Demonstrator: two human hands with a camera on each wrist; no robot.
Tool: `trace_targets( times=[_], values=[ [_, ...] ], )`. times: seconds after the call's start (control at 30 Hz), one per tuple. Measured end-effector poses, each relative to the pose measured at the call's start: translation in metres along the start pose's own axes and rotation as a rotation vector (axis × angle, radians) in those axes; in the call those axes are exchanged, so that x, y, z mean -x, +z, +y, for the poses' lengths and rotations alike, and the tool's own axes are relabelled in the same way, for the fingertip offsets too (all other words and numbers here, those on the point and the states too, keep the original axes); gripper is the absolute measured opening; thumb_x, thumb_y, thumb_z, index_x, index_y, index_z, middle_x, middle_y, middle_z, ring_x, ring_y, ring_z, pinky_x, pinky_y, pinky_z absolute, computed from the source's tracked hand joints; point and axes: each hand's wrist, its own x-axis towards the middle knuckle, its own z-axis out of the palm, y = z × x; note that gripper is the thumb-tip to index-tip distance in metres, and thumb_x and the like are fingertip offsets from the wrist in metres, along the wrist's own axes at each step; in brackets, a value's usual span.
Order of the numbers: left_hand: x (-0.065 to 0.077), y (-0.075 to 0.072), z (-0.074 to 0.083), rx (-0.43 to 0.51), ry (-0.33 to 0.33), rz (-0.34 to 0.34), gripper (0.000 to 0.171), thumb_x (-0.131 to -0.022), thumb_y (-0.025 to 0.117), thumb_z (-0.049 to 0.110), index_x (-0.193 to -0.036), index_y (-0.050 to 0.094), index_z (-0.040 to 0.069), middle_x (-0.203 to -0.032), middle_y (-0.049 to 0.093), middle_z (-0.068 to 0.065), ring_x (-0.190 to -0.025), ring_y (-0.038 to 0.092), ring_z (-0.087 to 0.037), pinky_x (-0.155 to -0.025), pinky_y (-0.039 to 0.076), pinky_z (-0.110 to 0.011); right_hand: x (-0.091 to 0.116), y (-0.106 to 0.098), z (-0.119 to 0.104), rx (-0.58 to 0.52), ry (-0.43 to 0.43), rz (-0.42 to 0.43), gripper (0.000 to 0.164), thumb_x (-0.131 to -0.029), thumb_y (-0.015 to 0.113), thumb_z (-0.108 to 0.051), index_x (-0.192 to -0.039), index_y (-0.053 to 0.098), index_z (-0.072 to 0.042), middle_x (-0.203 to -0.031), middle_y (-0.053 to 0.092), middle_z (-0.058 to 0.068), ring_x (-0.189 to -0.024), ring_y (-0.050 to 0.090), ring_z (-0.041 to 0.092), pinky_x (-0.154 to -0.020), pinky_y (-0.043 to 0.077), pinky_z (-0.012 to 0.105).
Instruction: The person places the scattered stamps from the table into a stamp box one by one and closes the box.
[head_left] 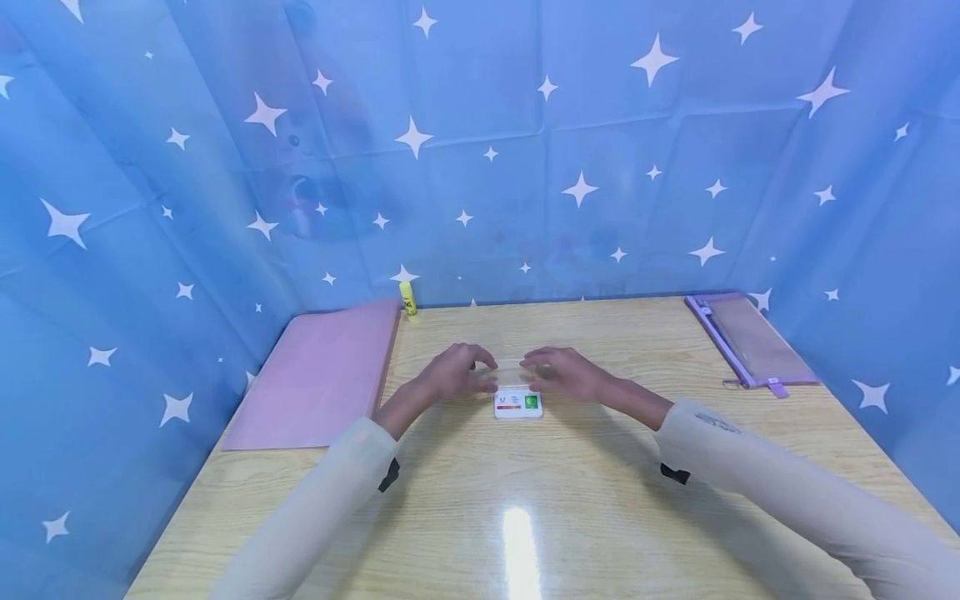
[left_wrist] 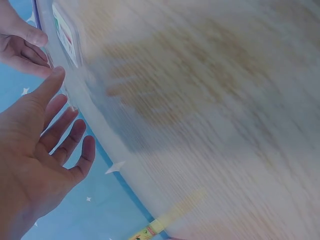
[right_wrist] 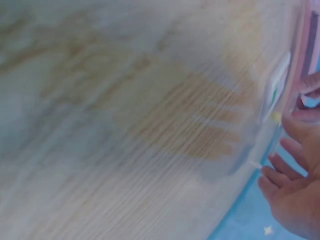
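Between my two hands in the head view is a small clear plastic lid-like piece [head_left: 512,373], hard to make out against the wood. The left hand [head_left: 457,372] grips its left side with thumb and forefinger. On the right side, the right hand [head_left: 567,373] holds it in the same way. Just in front of it a small flat white case [head_left: 517,404] lies on the table, with red print and a green square on top. Both wrist views show this case [left_wrist: 66,35] [right_wrist: 276,87] edge-on beyond the fingers; the clear piece is barely visible there.
A pink folder [head_left: 315,375] lies on the left of the wooden table [head_left: 465,500]. A yellow glue stick [head_left: 408,298] stands at the back beside it. At the right edge lies a purple zip pouch [head_left: 757,337]. A blue star-patterned curtain [head_left: 480,167] hangs behind.
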Motion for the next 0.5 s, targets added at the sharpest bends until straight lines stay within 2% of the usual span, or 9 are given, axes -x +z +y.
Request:
trace_targets(
  times=[0.23,0.5],
  values=[
    [0.006,0.001,0.005,-0.018,0.024,-0.024,0.041,-0.091,0.083,0.030,-0.125,0.074,0.008,-0.129,0.071,-0.007,-0.113,0.067,-0.023,-0.096,0.053,-0.036,0.009,0.000,-0.007,-0.022,0.021,-0.018,0.041,-0.097,0.074,-0.008,-0.133,0.064,0.007,-0.140,0.060,0.027,-0.130,0.057,0.045,-0.104,0.047,0.058],
    [0.012,0.004,0.010,-0.015,0.024,-0.044,0.040,-0.090,0.084,0.030,-0.122,0.075,0.009,-0.125,0.072,-0.004,-0.103,0.066,-0.017,-0.088,0.052,-0.032,0.018,0.002,-0.012,0.010,-0.008,-0.035,0.041,-0.097,0.074,-0.009,-0.134,0.064,0.006,-0.138,0.062,0.025,-0.127,0.059,0.043,-0.099,0.050,0.055]
  ],
)
